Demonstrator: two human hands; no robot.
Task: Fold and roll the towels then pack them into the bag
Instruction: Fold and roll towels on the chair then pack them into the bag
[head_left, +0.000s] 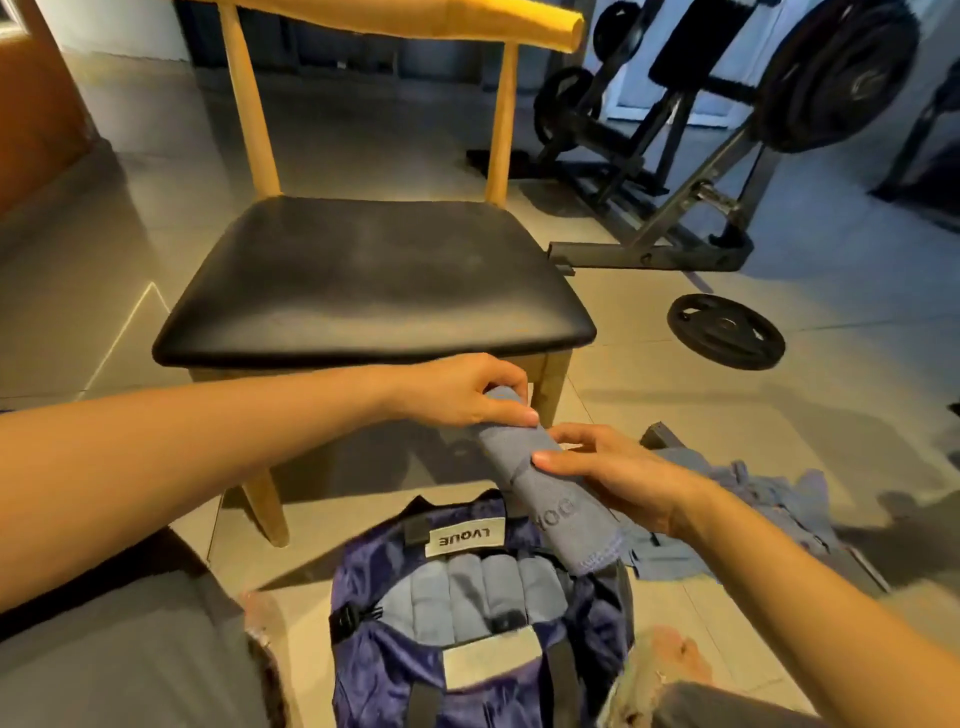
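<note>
Bag (374, 670), open, packed towels (467, 597) inside; we're holding towel roll (524, 467) just above it, L hand (457, 395) pinching top end, R hand (613, 478) gripping mid. Soft, light; prob. unrolls unless gripped all round.

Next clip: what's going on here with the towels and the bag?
A person holds a rolled towel in both hands over the open bag. The left hand pinches its upper end, and the right hand grips its middle. Its lower end is at the bag's rim, not yet inside. Several packed rolls sit side by side in the bag. A loose pile of towels lies on the floor to the right, so the packing looks part done.
</note>
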